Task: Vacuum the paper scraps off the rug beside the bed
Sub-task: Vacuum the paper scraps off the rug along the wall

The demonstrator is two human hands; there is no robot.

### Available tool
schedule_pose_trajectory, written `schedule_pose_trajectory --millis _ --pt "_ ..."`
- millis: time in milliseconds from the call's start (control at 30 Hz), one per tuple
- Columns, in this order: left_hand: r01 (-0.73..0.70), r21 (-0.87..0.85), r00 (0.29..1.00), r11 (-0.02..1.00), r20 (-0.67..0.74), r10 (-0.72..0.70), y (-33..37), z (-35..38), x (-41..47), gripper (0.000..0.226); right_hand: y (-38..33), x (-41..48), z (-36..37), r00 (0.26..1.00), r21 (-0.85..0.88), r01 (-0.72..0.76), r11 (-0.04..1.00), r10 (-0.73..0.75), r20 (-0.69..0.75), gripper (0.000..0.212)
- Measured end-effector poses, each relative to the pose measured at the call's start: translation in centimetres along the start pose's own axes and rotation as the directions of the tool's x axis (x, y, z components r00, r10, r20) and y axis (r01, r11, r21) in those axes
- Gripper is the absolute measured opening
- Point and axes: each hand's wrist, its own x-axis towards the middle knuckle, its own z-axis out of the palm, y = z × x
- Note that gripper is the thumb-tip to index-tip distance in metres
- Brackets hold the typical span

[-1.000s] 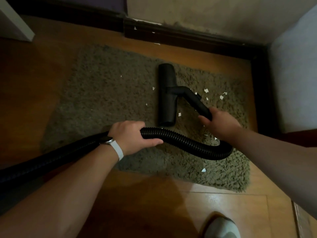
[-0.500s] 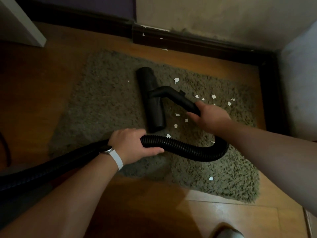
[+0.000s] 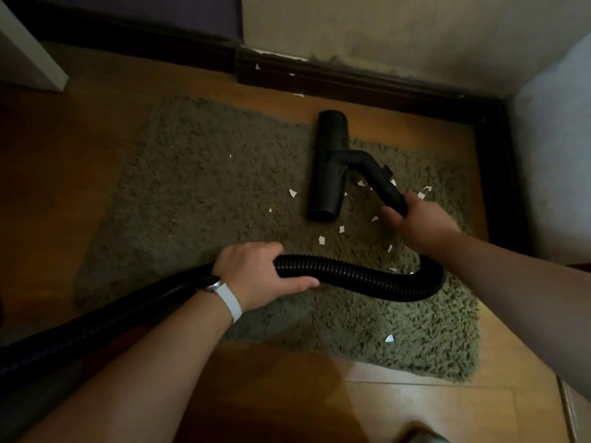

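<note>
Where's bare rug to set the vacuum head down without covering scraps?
Bare: the left part of the rug, between its left edge and the vacuum head, bar three stray paper scraps near the head. Crowded: scraps cluster between head, hose and right hand.

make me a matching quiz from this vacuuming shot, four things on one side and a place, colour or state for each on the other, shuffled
1 left hand
2 right hand
3 vacuum head
4 watch strap

a white
b grips the ribbed hose
c lies on the rug
d grips the rigid tube

Pairs: 1-b, 2-d, 3-c, 4-a
</note>
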Motion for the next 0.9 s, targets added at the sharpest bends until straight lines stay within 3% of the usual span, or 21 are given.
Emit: schedule_pose_trajectory --millis 167,500,900 --pt "0.031 -0.034 1.000 0.999 0.006 -0.031 -1.5 0.0 -0.4 0.068 -1.8 0.2 0.6 1.000 -0.024 0.029 0.999 -0.029 -0.003 0.038" --pt "0.050 0.029 0.998 0.998 0.028 -0.051 -1.5 -0.4 -1.9 0.062 -5.3 -0.2 1.0 0.940 -0.171 0.326 0.930 -0.301 0.160 0.042" --pt "-0.003 0.020 1.000 1.000 0.008 0.003 1.6 -0.3 -1.6 0.067 0.6 -1.6 -0.6 0.979 -0.125 0.176 0.977 -0.160 0.124 0.038"
